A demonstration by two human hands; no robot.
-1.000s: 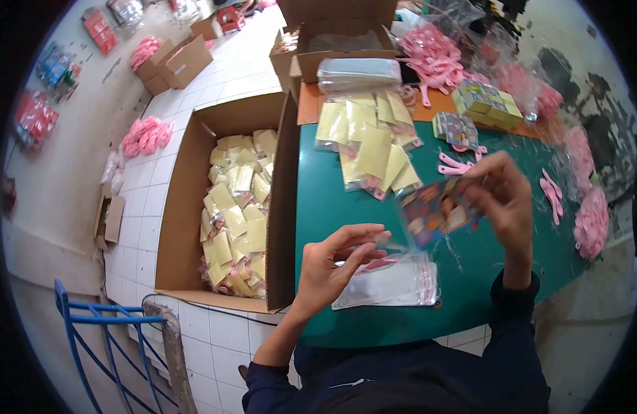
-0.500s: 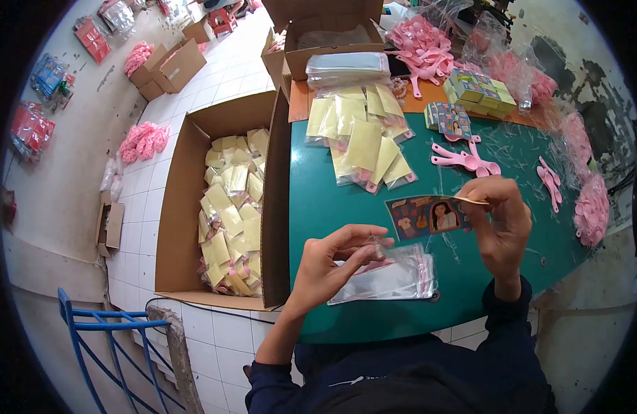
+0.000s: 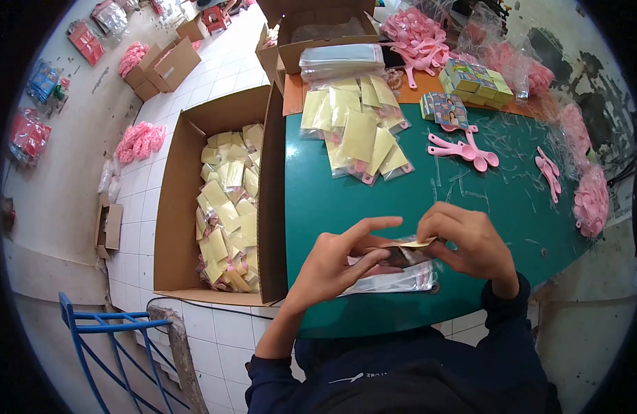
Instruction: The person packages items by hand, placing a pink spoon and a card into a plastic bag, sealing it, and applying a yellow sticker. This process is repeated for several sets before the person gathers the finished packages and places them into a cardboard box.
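Note:
My right hand (image 3: 465, 240) pinches a printed card (image 3: 406, 255) by its right end, its pale yellow back edge showing under the fingertips. The card is tilted low, and its left part lies between my hands. Thumb and fingers of my left hand (image 3: 340, 263) close on the mouth of a clear plastic bag, the index finger stretched out above; the card's left end is right at that mouth, partly hidden by the fingers. Beneath both hands lies a stack of clear plastic bags (image 3: 396, 282) on the green table (image 3: 401, 207).
Left of the table stands a cardboard box (image 3: 172, 241) full of packed bags with yellow cards. More filled packets (image 3: 360, 134) lie at the back, beside card stacks (image 3: 474, 83). Pink spoons (image 3: 463, 153) and plastic scraps are on the right. A blue metal rack (image 3: 111, 317) stands lower left.
My right hand has brought the card down and left, from above the table to the bag at my left hand. My left hand has stayed nearly in place.

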